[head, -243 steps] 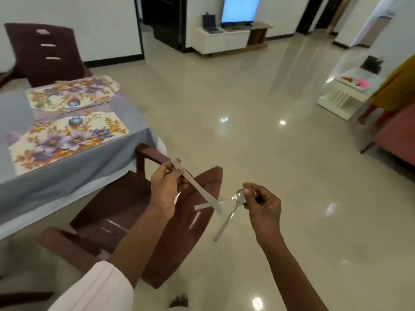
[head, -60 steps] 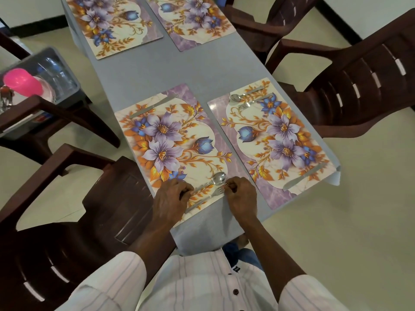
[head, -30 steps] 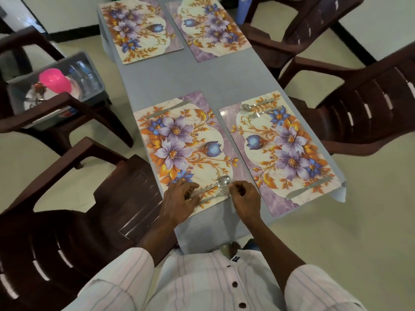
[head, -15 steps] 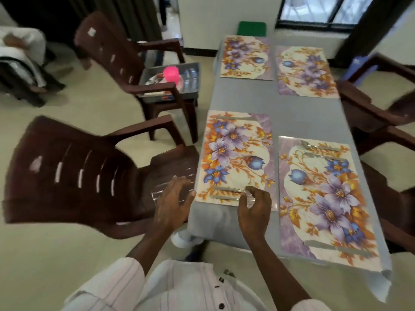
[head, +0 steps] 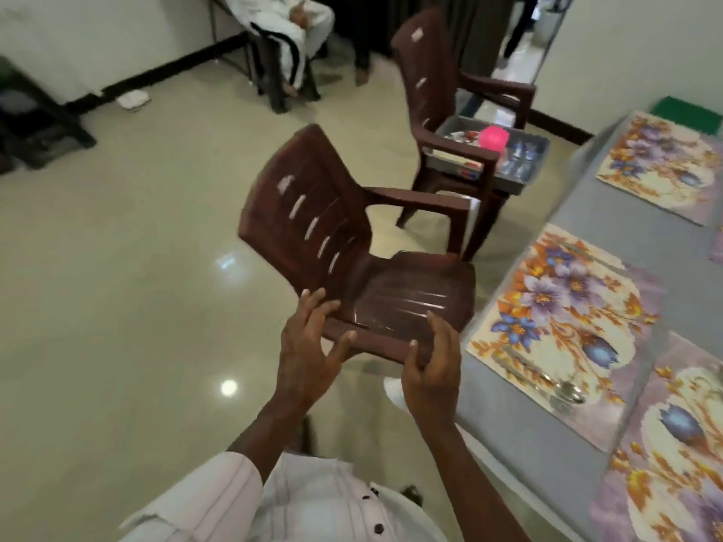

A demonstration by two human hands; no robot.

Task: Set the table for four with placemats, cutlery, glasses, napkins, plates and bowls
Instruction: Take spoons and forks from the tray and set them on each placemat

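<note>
left hand (head: 309,354): raised in the air, back toward the camera, fingers straight and spread wide, holds nothing.
right hand (head: 430,369): just beside the left one at about the same height, fingers apart and loosely bent, holds nothing.
contact: both hands overlap the front edge of the near chair's seat in this view; cannot tell if they touch it.
table (head: 626,236): grey cloth, runs along the right side of the view, to the right of both hands.
near-left placemat (head: 559,307): floral, flat on the table at the edge next to the near chair.
spoon (head: 569,391): on the near end of that mat, bowl toward the near-right placemat. A second metal piece lies just beside it, too blurred to name.
near-right placemat (head: 673,463): same pattern, just beside the first, partly cut off by the frame.
far placemat (head: 665,166): further up the table, well apart from the near pair.
near chair (head: 313,228): brown plastic armchair, seat facing the table, close to its edge.
far chair (head: 430,72): same type, further along the same side.
tray (head: 520,183): grey, sits on the far chair's seat.
pink cup (head: 493,138): in the tray.
glassware (head: 522,152): clear, in the tray beside the cup, blurred.
sleeve (head: 219,498): white, striped, left arm.
background: a person in white (head: 281,25) sits by the far wall.
</note>
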